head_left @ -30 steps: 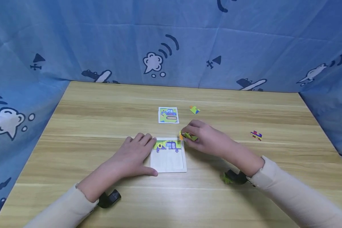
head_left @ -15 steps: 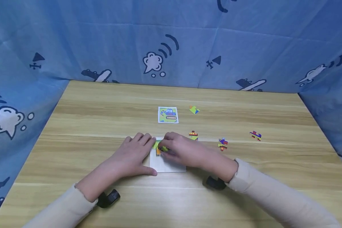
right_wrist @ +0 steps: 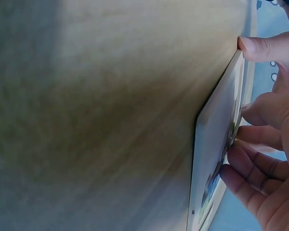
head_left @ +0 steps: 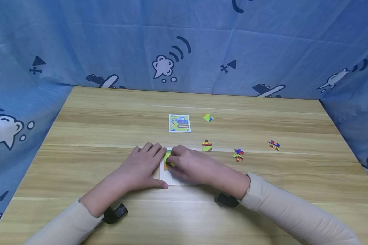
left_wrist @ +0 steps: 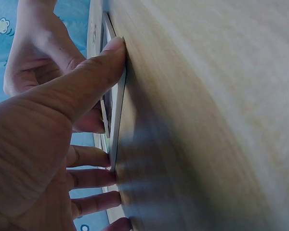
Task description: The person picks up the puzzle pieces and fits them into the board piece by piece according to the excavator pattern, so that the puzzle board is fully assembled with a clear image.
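A white square puzzle board (head_left: 175, 181) lies on the table in front of me. My left hand (head_left: 141, 169) steadies its left side, thumb at the near corner and spread fingers along the far left edge. Low over the board's left part, my right hand (head_left: 196, 165) pinches a green and orange jigsaw piece (head_left: 166, 166), partly hidden by the fingers. In the right wrist view, the fingertips (right_wrist: 230, 169) are down at the board's surface. My right hand covers most of the pieces on the board. The left wrist view has my left thumb (left_wrist: 98, 67) against the board's rim.
Beyond the board lies a small picture card (head_left: 180, 123) showing an excavator. Loose jigsaw pieces lie to the right: a green one (head_left: 208, 117), a red and green one (head_left: 207, 146), a multicoloured one (head_left: 238, 154) and a blue and yellow one (head_left: 273, 145). Blue cloth (head_left: 196, 44) hangs behind.
My right hand has carried the pinched piece leftward from the board's right corner to its left side, uncovering two loose pieces on the table. My left hand stays in place.
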The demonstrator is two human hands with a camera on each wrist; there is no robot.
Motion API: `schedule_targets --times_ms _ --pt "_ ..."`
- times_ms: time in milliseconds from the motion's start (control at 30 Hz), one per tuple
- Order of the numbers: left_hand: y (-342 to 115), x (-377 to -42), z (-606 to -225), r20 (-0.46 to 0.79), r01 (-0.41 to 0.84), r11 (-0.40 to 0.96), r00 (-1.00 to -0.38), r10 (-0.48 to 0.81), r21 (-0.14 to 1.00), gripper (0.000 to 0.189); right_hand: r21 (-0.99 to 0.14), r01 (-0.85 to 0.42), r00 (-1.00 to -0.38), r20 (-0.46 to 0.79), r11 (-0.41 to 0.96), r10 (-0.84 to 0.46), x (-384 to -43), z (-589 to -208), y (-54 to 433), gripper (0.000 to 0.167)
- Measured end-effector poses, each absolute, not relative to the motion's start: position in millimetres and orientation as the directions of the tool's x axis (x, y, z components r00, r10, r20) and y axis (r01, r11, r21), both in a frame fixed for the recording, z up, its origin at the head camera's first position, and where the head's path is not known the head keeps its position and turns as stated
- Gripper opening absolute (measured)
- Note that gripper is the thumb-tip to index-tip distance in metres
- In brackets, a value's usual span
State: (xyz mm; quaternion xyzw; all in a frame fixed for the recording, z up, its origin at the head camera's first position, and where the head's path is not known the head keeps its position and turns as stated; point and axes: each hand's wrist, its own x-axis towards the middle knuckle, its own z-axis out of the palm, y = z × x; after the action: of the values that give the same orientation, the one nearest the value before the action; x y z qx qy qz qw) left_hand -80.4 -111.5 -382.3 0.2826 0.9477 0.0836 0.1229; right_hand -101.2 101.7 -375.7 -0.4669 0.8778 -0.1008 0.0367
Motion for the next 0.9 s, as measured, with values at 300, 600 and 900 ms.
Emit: schedule_targets --times_ms 300,600,900 --pt "-111.7 -79.7 -382.4 -0.171 0.524 0.821 -0.809 0.563 0.226 0.108 -0.169 -0.837 -0.534 0.050 0.520 -0.844 -101.2 -379.4 99.0 0.013" --pt "-112.3 -80.2 -382.3 -0.169 0.528 0.818 -0.806 0.567 0.227 0.107 -0.167 -0.835 -0.537 0.040 0.525 -0.842 -100.0 -379.4 97.5 0.015" --pt "-112.8 -80.3 -382.2 -0.171 0.525 0.820 -0.807 0.565 0.230 0.107 -0.166 -0.839 -0.533 0.061 0.518 -0.844 -101.0 -382.4 95.7 0.009"
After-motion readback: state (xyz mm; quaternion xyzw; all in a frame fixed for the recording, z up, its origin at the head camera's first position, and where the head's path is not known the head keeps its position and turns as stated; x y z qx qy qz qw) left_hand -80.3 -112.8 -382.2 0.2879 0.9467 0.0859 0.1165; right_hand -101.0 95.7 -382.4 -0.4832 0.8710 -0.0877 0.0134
